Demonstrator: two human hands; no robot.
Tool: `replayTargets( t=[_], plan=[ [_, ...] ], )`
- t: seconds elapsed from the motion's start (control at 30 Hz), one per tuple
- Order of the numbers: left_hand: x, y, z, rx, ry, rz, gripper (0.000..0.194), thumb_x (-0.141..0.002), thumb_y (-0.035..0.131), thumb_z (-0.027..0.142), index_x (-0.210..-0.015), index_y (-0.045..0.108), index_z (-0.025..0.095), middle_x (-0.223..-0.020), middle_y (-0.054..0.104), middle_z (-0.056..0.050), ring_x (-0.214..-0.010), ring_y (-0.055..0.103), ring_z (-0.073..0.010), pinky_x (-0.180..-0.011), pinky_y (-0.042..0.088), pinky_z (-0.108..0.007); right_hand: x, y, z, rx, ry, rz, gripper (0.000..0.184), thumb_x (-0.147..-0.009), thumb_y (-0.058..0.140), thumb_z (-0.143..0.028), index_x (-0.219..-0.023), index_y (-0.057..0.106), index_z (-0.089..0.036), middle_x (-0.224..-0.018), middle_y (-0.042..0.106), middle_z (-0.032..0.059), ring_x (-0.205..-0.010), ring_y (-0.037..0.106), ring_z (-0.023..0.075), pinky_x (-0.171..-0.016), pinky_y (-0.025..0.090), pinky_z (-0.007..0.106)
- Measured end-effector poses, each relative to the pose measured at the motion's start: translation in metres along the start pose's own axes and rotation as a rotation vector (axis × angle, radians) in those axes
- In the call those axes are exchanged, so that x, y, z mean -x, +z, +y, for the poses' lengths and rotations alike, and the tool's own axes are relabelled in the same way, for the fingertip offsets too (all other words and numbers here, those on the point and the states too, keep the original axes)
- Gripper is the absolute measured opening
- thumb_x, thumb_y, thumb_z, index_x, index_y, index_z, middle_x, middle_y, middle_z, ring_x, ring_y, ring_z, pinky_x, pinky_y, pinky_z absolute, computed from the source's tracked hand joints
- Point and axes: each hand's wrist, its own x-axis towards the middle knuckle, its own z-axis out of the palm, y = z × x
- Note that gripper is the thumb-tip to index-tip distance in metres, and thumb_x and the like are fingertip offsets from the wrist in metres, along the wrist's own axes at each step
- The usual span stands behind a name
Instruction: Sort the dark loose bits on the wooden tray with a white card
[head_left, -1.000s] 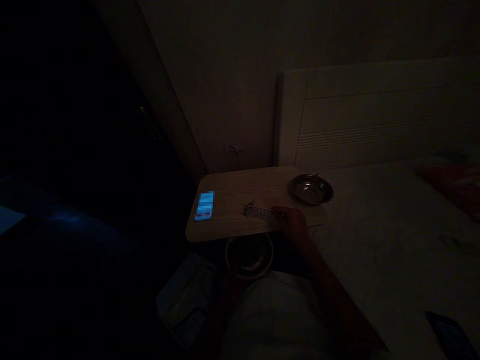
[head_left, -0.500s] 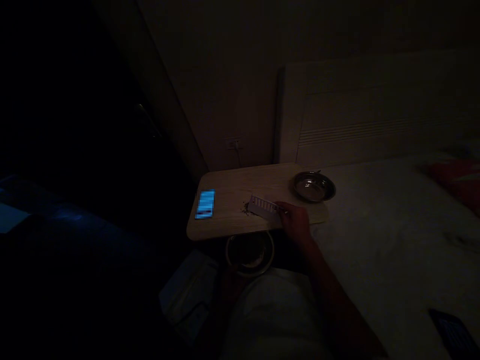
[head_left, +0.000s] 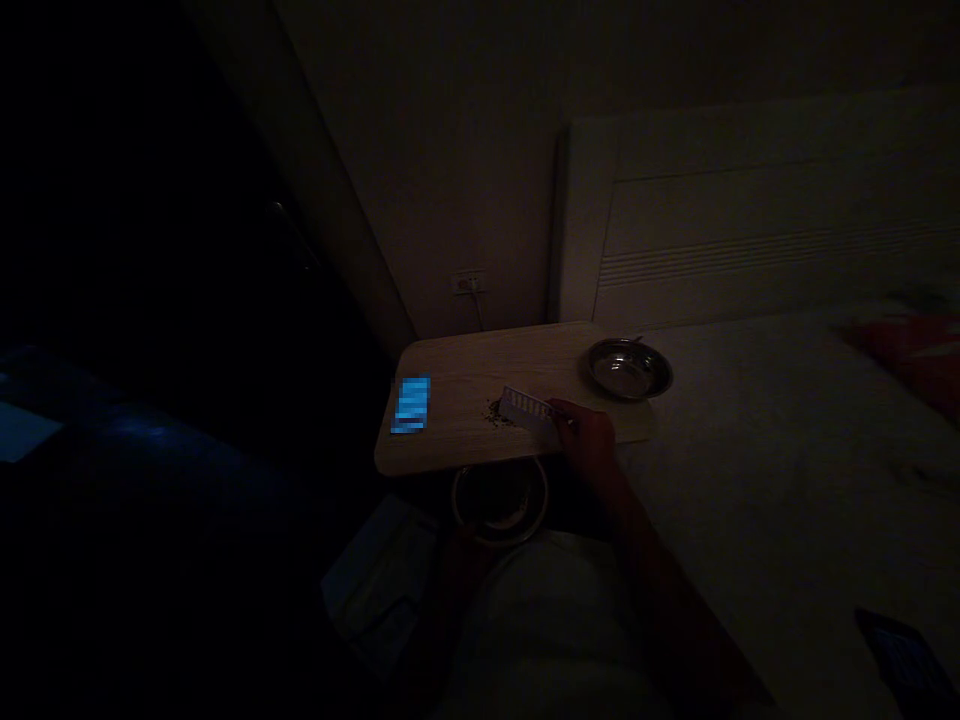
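Pinching the right end of a pale flat slotted strip (head_left: 529, 412), right hand (head_left: 589, 440) has its tip at scattered small dark bits (head_left: 493, 411) on the pale wood-grain tabletop (head_left: 450, 365). Bare wood left to the blue-lit rectangular phone (head_left: 411, 405), and back to the rear edge; shiny round metal bowl (head_left: 630, 375) crowds the right end. Dark round pale-rimmed bowl (head_left: 545, 497) just below front edge, left hand (head_left: 461, 560) at its rim; too dark to tell grip. Strip tip slightly further right than a second ago.

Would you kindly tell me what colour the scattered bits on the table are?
The scattered bits look dark, in the dim head view.
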Motion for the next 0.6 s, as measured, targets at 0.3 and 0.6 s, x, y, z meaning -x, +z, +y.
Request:
replayTargets(
  t=[0.3, 0.6],
  plan=[
    [-0.0066, -0.0056, -0.0021, 0.009, -0.037, -0.077, 0.047, -0.086, 0.055, 0.025, -0.13, 0.063, 0.01, -0.116, 0.076, -0.016, -0.132, 0.054, -0.0346, -0.122, 0.019, -0.057, -0.0011, -0.0006, -0.0005, -0.025, -0.011, 0.024, 0.03, -0.093, 0.055, -0.026, -0.116, 0.075, -0.026, -0.11, 0.078, 0.0059, -0.093, 0.075, 0.0242, -0.084, 0.056, 0.033],
    [-0.0097, -0.0085, -0.0007, -0.049, -0.05, -0.112, 0.058, -0.078, 0.059, 0.026, -0.134, 0.06, 0.015, -0.124, 0.072, -0.014, -0.139, 0.046, -0.0361, -0.12, 0.024, -0.058, 0.0018, -0.0028, -0.005, -0.033, -0.034, 0.0, 0.031, -0.092, 0.056, -0.024, -0.116, 0.075, -0.026, -0.112, 0.077, 0.0054, -0.099, 0.074, 0.0252, -0.088, 0.056, 0.035]
  ],
)
